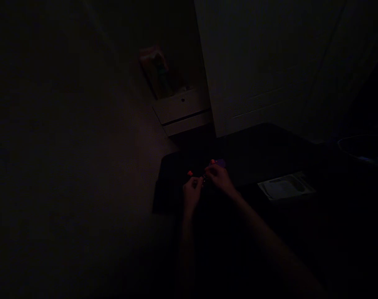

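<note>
The view is very dark. My left hand (192, 191) and my right hand (219, 177) are close together over a dark surface (254, 149), each with the fingers pinched. Between the fingertips shows a small dark thing with shiny specks (204, 177), too dim to name. A small red-orange piece (190, 172) is just above my left hand. Beyond my right hand are another small red-orange piece (213, 161) and a purple patch (220, 162). I cannot tell whether these pieces are joined to what the fingers pinch.
On the right lies a pale printed sheet or booklet (286, 187). Behind the dark surface stand a pale drawer unit (182, 108) with a colourful package (154, 70) on it, and a large pale panel (254, 62). A wall (98, 145) runs along the left.
</note>
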### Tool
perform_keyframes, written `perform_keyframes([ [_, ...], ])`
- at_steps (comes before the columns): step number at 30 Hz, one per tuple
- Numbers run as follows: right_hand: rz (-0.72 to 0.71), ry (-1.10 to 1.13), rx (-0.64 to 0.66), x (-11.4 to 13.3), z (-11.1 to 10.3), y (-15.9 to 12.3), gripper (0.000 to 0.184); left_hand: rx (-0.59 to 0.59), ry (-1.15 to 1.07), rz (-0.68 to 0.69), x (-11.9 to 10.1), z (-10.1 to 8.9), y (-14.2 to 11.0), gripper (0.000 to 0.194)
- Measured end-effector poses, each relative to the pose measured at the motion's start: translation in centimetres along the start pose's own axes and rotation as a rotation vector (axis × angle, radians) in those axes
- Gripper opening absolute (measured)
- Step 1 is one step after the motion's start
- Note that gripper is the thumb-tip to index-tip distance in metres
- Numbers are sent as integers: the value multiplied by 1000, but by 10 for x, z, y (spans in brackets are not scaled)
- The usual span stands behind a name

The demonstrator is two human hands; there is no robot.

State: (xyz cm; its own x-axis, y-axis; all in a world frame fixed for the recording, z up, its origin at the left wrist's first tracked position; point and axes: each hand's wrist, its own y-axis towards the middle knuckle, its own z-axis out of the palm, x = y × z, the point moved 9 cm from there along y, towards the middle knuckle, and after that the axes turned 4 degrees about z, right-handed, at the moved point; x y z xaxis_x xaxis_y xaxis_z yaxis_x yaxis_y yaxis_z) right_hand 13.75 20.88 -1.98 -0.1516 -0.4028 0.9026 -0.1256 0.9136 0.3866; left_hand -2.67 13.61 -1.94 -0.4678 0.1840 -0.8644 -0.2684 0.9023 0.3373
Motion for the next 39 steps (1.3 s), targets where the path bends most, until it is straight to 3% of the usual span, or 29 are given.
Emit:
perform_keyframes([
  [28, 30, 27, 3, -14, 4, 1, 18, 13, 19, 44, 12, 6, 3, 30],
  [39, 22, 32, -4, -7, 3, 3, 17, 4, 11, 32, 9, 4, 5, 32],
])
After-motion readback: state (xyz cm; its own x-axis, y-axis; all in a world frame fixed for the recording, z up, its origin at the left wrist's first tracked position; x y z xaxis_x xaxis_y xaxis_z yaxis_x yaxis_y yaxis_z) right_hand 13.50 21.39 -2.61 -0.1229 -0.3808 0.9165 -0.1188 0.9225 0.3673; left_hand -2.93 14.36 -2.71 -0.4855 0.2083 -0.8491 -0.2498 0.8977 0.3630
